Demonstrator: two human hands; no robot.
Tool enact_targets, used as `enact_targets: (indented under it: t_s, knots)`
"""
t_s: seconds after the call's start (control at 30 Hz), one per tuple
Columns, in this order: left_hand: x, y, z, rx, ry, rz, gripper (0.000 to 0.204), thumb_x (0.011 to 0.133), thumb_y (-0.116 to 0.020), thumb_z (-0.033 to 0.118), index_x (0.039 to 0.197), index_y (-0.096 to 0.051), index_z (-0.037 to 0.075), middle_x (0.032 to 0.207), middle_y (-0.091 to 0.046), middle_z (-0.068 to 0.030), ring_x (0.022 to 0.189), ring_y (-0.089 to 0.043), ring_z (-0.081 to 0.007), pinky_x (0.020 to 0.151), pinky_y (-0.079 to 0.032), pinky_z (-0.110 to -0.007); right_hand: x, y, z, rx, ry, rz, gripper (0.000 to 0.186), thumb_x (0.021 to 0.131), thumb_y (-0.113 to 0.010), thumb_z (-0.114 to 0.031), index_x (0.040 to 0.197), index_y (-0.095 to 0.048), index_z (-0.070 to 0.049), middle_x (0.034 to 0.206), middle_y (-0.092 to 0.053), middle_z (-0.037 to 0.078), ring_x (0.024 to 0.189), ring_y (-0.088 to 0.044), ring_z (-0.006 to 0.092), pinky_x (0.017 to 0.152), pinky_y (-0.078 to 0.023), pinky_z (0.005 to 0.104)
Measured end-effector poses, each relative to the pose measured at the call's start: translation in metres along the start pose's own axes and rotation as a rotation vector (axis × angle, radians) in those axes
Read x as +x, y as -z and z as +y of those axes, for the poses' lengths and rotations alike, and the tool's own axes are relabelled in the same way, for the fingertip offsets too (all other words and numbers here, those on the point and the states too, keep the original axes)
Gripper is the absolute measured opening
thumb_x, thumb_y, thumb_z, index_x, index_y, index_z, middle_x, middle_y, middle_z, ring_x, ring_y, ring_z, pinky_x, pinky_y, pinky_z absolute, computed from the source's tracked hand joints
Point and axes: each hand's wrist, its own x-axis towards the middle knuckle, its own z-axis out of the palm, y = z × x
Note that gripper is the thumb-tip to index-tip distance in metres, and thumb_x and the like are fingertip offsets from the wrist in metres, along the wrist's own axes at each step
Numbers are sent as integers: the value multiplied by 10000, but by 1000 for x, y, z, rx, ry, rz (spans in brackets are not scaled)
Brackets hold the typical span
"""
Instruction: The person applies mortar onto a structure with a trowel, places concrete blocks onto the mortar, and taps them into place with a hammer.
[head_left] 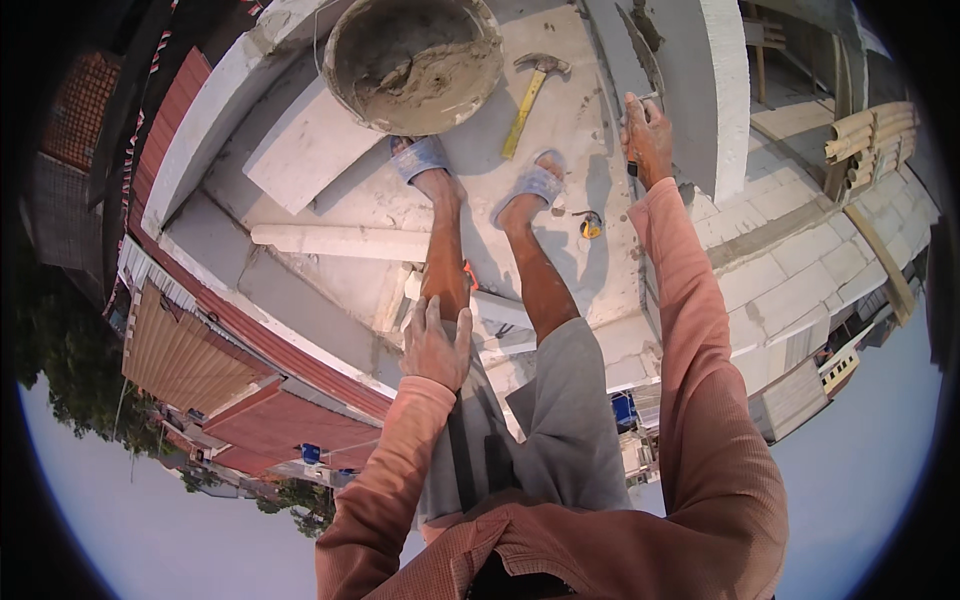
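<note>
Where the bucket (400, 25) stands (mortar (440, 78) inside), a hammer (525, 110) lies near.

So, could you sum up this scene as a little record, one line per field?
Left hand: empty, fingers spread, over the left leg; contact unclear
Right hand: gripping a trowel beside a grey wall; contact unclear
Mortar: grey, in a round bucket
Lying loose: yellow-handled hammer, yellow-and-black tape measure
Worn: bluish open-toed slippers
Light: daylight
</note>
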Motion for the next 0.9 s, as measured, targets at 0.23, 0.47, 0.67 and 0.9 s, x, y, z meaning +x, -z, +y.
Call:
enact_targets:
  t_s: [0.23, 0.47, 0.67, 0.9]
  knots:
    - [1, 14, -6, -52, 32, -61, 703, 1001, -538, 550, 1498, -482, 57, 1569, -416, -202, 1429, -416, -402, 1151, -384, -528, -10, -30, -33, -23, 280, 217, 391, 1005, -668, -405, 887, -628, -35, 614, -552, 29, 469, -509, 99, 443, -404, 288]
    - [10, 13, -5, 5, 56, -79, 700, 1004, -539, 540, 1487, -489, 36, 1558, -428, -207, 1413, -434, -411, 1154, -387, -513, -13, -68, 31, 101, -19, -66, 371, 1010, -656, -415, 962, -613, -50, 707, -591, 30, 495, -513, 89, 429, -389, 266]
    - [3, -7, 4, 39, 16, -101, 725, 999, -535, 561, 1477, -500, 16, 1559, -429, -218, 1430, -411, -400, 1181, -354, -475, -9, -115, 14, 88, 197, -33, 320, 997, -650, -360, 1030, -648, -42, 749, -621, 83, 623, -598, 136, 523, -475, 323]
    - [-1, -7, -3, 22, 39, -71, 736, 1002, -517, 573, 1500, -474, 33, 1565, -423, -211, 1431, -410, -405, 1175, -361, -488, -85, -99, -106, -1085, 942, -131, 255, 911, -652, -223, 1095, -740, -70, 1007, -711, 129, 895, -732, 263, 740, -584, 398]
